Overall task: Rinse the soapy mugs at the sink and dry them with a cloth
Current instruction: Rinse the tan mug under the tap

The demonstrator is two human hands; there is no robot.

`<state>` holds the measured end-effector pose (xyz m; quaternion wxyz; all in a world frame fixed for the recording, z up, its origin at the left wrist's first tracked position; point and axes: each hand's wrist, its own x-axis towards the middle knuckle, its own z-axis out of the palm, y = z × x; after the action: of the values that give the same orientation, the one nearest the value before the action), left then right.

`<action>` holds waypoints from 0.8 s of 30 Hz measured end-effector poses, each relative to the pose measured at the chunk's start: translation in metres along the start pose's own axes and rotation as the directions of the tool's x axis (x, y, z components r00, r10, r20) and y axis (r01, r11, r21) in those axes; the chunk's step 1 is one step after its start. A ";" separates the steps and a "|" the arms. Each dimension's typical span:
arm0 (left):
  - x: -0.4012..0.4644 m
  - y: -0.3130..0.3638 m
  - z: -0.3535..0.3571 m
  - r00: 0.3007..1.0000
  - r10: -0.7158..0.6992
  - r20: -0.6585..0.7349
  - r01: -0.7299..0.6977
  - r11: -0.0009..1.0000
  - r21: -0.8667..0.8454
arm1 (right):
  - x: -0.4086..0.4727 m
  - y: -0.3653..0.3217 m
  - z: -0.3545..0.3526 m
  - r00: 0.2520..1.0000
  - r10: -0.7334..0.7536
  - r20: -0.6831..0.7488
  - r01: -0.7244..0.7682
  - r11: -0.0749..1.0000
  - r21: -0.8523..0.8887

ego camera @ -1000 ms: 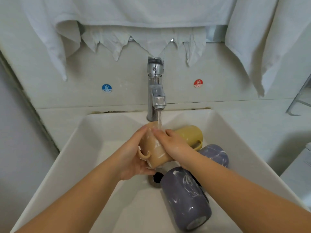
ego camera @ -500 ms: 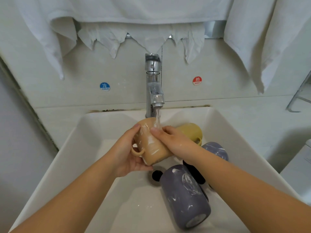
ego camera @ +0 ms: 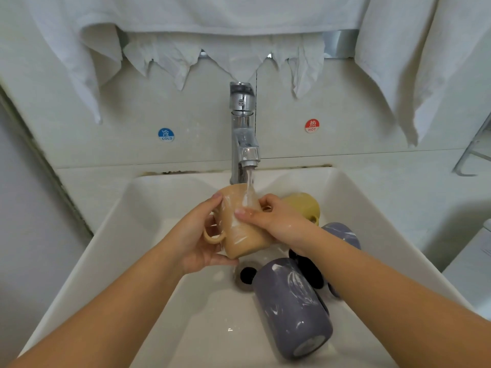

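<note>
With the left hand (ego camera: 198, 241) gripping the tan mug (ego camera: 239, 227) and right hand (ego camera: 271, 217) fingers curled on it under the tap (ego camera: 243, 144) at twelve o'clock, best turn it slowly until the suds clear.

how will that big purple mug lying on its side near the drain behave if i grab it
Probably slippery: the purple mug shows white soap streaks and lies in a wet sink. On its round side it may roll if nudged. It looks like glazed ceramic, so likely stiff, fairly heavy, and apt to chip against the mugs beside it.
</note>
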<state>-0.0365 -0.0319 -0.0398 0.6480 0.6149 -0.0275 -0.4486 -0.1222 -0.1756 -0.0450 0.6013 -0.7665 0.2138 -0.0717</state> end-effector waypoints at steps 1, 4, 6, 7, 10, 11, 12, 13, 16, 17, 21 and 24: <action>0.001 0.000 0.000 1.000 0.007 -0.003 -0.007 1.000 0.005 | 0.001 -0.002 0.002 0.999 -0.007 -0.037 0.006 1.000 -0.014; 0.003 0.000 -0.003 1.000 0.016 -0.003 -0.016 1.000 -0.012 | 0.005 -0.004 0.001 0.989 -0.020 -0.144 0.011 0.998 -0.063; 0.004 0.000 -0.006 1.000 0.016 0.009 -0.015 1.000 -0.018 | 0.004 -0.003 -0.003 0.995 -0.013 -0.095 0.010 0.999 -0.031; 0.004 0.001 -0.007 1.000 0.014 0.017 -0.014 1.000 -0.016 | 0.002 -0.003 -0.005 0.999 -0.006 -0.040 0.007 1.000 0.015; 0.003 0.000 -0.007 0.999 0.021 0.044 -0.021 1.000 0.020 | 0.000 -0.002 -0.005 0.999 0.005 0.048 -0.006 0.999 0.036; 0.003 -0.001 -0.007 0.998 0.025 0.053 -0.026 0.999 0.032 | 0.000 -0.001 -0.003 0.999 -0.011 0.037 0.011 1.000 0.004; 0.003 -0.001 -0.007 0.998 0.026 0.056 -0.028 0.999 0.036 | 0.001 -0.002 -0.001 0.999 -0.032 0.017 0.033 0.999 -0.015; 0.003 0.000 -0.008 0.998 0.026 0.054 -0.027 0.999 0.031 | 0.001 -0.004 0.001 0.999 -0.045 -0.007 0.045 0.999 -0.021; 0.003 0.002 -0.012 0.999 0.019 0.049 -0.019 1.000 0.004 | 0.003 -0.003 -0.003 0.999 -0.028 0.035 0.025 0.997 0.071; 0.003 0.002 -0.012 0.998 0.025 0.049 -0.025 1.000 -0.001 | 0.002 -0.001 -0.005 0.997 -0.027 0.075 0.020 0.996 0.092; 0.003 0.000 -0.010 0.996 0.044 0.077 -0.046 0.999 0.022 | 0.002 0.000 -0.005 0.997 -0.024 0.076 0.021 0.999 0.037; 0.005 0.000 -0.010 0.997 0.037 0.064 -0.037 0.999 0.011 | 0.004 -0.003 -0.004 1.000 0.004 0.007 -0.005 0.997 0.082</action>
<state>-0.0278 -0.0269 -0.0447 0.6511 0.6036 -0.0624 -0.4559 -0.1193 -0.1803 -0.0417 0.6333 -0.7409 0.2103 -0.0765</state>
